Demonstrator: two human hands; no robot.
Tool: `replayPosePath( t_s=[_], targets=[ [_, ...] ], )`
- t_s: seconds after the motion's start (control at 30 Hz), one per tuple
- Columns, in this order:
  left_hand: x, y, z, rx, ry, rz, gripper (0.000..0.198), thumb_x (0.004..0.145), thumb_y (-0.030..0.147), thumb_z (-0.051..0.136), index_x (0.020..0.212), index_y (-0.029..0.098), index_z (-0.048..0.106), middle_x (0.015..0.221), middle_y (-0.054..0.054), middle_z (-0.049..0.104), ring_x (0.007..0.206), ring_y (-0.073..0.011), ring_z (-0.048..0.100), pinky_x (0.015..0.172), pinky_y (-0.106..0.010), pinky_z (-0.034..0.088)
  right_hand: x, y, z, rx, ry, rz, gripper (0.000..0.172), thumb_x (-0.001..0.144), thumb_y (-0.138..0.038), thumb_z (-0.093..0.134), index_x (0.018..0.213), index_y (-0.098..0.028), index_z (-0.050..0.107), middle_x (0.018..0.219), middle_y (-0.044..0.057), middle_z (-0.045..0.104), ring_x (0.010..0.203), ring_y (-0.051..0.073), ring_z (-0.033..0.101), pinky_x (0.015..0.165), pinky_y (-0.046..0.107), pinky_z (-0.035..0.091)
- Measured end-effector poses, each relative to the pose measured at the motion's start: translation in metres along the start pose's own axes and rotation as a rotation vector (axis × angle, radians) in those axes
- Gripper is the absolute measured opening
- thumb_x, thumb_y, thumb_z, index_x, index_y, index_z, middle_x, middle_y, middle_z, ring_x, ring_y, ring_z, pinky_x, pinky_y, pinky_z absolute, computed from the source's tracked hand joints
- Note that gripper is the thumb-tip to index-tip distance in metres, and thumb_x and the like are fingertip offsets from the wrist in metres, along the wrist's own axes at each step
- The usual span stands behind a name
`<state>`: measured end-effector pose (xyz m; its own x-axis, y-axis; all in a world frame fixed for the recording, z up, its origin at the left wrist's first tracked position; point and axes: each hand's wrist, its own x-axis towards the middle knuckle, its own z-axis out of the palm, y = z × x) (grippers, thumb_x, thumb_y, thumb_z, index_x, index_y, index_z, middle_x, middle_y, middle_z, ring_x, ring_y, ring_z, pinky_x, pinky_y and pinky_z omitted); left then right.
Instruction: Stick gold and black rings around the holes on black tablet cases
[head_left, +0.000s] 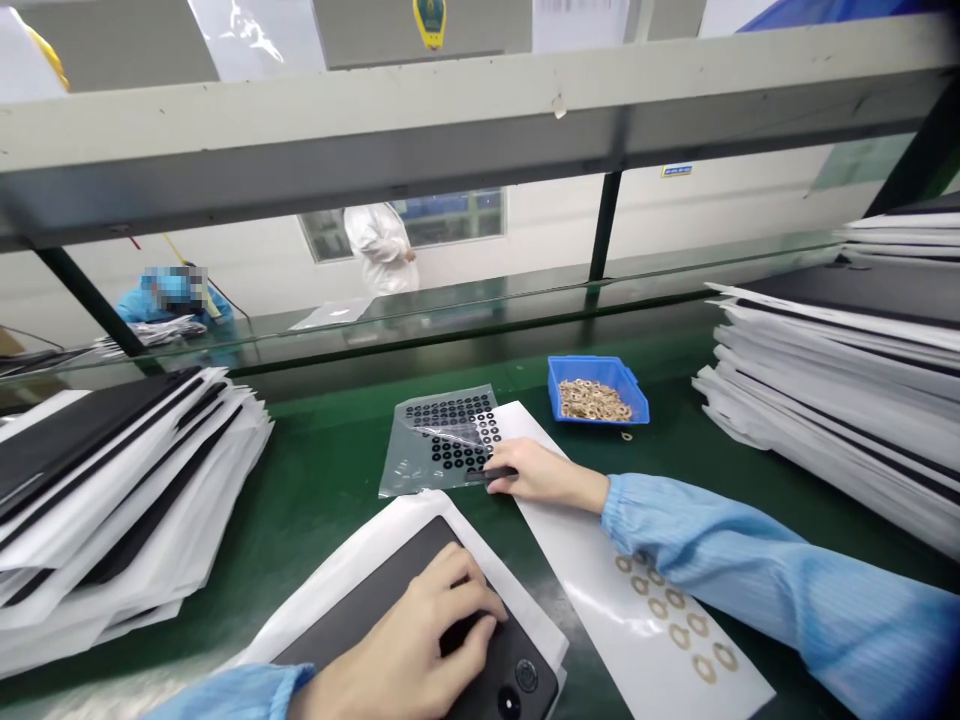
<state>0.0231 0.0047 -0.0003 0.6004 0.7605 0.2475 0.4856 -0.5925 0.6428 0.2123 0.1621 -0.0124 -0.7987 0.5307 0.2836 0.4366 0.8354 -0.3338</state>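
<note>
So my right hand point(544, 475) is near the middle of the green bench top point(315, 545), its fingers point(506, 462) pressed together over a dark strip point(499, 474) at the lower edge of a sheet of black rings point(442, 450). Whether they pinch the strip or only press on it, I cannot tell. Above my fingertips, the sheet's clear film point(442, 428) curls up from the rings. My left hand point(401, 640) lies closer to the near edge of the bench, its fingers point(457, 590) slightly spread and curved over a black phone-like slab point(390, 620). Two round lenses point(526, 675) show at the slab's corner, just beyond my fingertips, and a white wrapper point(390, 530) lies under it. Beneath my right forearm runs a white sheet of gold-coloured rings point(577, 570), its rings point(679, 635) in rows toward the near edge. Past my right hand, toward the far edge, stands a blue tray point(596, 369) heaped with small brass rings point(595, 400), and one brass ring point(626, 436) lies just outside it. Stacks of white-wrapped black sheets rise at the left edge point(112, 500) and right edge point(825, 380) of the bench. Beyond a grey overhead beam point(450, 130), a person in blue point(172, 300) bends over some work, and a person in a white coverall point(379, 250) stands farther back.
</note>
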Motion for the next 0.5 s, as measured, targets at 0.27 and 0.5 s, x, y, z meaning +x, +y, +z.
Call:
replayPosePath(
  t_s=[0.27,0.5],
  targets=[
    [0.052,-0.027,-0.024,-0.613,0.139,-0.523,0.017,0.078,0.028,0.058,0.074,0.013,0.064,0.068,-0.005,0.063,0.070,-0.0169,0.060,0.072,-0.029,0.046,0.005,0.001,0.010,-0.038,0.037,0.008,0.016,0.070,-0.002,0.058,0.075,-0.014,0.067,0.075,0.004,0.060,0.066,0.016,0.055,0.060,0.025,0.040],
    [0.072,-0.056,-0.032,-0.981,-0.010,-0.740,0.031,0.082,0.032,0.061,0.077,0.002,0.067,0.067,-0.013,0.067,0.061,-0.0184,0.067,0.058,-0.025,0.051,0.014,0.001,-0.003,-0.016,0.216,0.070,0.014,0.071,-0.005,0.056,0.062,-0.015,0.057,0.064,0.000,0.054,0.059,0.013,0.049,0.059,0.023,0.038]
  ],
)
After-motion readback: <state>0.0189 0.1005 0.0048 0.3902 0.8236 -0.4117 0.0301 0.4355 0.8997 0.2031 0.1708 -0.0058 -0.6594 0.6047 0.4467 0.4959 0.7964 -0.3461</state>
